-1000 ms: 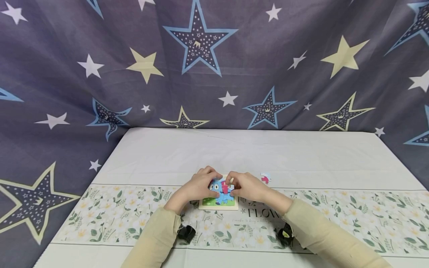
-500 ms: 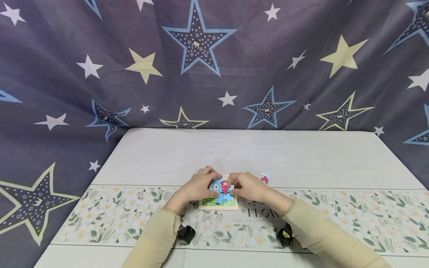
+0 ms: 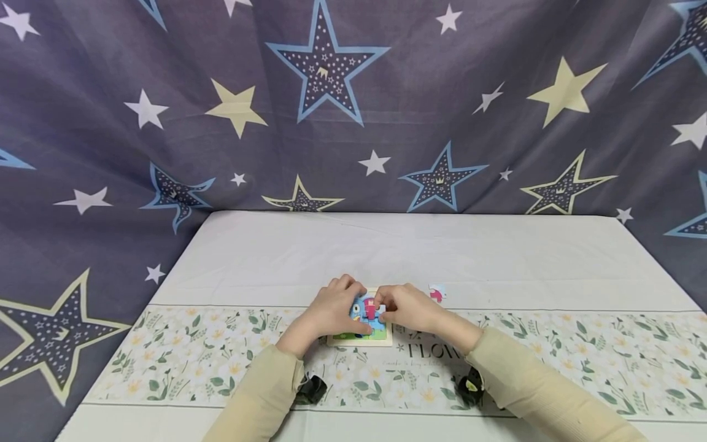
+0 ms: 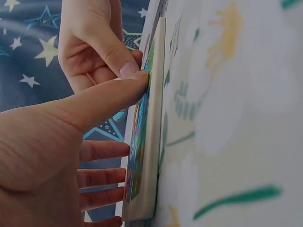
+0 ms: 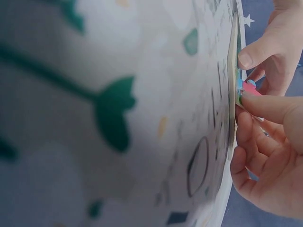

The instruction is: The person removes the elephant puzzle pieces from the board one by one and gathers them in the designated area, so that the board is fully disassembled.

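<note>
Flat, pale-framed, colourful jigsaw

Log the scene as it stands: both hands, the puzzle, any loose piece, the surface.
Left hand: spread over the puzzle's left side, thumb touching its picture
Right hand: pinching a pink-and-blue piece at the puzzle's right side
Seating of pinched piece: cannot tell
Puzzle: pale frame, blue character on green, flat on the cloth
Loose piece: pink and pale blue, beyond the right hand
Cloth: white with a floral band

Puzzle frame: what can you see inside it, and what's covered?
Inside the puzzle frame, blue, pink and green artwork shows. The left hand and right hand cover parts; anything beneath them is hidden.
</note>
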A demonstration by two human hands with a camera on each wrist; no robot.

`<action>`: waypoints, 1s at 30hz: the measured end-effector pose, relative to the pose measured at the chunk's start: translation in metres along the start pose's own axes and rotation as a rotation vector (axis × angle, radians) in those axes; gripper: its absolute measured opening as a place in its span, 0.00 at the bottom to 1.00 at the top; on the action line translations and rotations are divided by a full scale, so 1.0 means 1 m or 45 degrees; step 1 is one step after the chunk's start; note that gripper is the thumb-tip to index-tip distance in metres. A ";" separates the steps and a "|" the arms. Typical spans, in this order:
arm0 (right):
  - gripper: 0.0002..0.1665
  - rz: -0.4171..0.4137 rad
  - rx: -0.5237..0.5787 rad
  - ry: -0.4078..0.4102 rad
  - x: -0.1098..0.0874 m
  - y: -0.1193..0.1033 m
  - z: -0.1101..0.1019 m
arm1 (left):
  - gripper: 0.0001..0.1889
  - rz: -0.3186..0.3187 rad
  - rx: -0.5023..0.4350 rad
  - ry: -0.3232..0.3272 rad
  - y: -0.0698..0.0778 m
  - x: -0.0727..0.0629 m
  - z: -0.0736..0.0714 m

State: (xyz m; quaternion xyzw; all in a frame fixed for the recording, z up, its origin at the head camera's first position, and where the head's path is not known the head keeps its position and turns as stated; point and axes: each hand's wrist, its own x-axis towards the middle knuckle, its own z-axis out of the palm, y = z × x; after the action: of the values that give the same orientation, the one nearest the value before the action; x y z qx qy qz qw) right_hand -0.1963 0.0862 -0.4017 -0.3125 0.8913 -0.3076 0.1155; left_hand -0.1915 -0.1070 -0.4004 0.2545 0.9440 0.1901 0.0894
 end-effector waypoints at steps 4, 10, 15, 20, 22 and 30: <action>0.06 0.005 0.001 0.004 0.000 0.000 0.000 | 0.37 -0.008 0.014 -0.001 0.000 0.001 0.001; 0.04 0.006 0.031 -0.003 -0.001 0.001 0.000 | 0.37 -0.015 0.025 -0.007 0.000 0.001 0.002; 0.04 0.019 0.040 0.000 -0.002 0.002 -0.002 | 0.37 -0.024 0.034 -0.010 -0.001 0.002 0.003; 0.06 0.034 0.061 0.025 -0.005 0.004 -0.005 | 0.38 -0.025 0.041 -0.005 -0.001 0.002 0.003; 0.05 0.047 0.079 0.028 -0.007 0.004 -0.006 | 0.38 -0.021 0.041 -0.002 -0.001 0.002 0.003; 0.09 0.040 0.117 0.030 -0.016 0.008 -0.014 | 0.37 -0.004 0.039 0.000 -0.002 0.002 0.003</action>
State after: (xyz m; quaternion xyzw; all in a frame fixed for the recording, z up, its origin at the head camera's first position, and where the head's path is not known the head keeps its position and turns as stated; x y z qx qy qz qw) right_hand -0.1934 0.1080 -0.3952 -0.2893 0.8823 -0.3499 0.1241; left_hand -0.1928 -0.1065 -0.4041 0.2542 0.9472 0.1756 0.0858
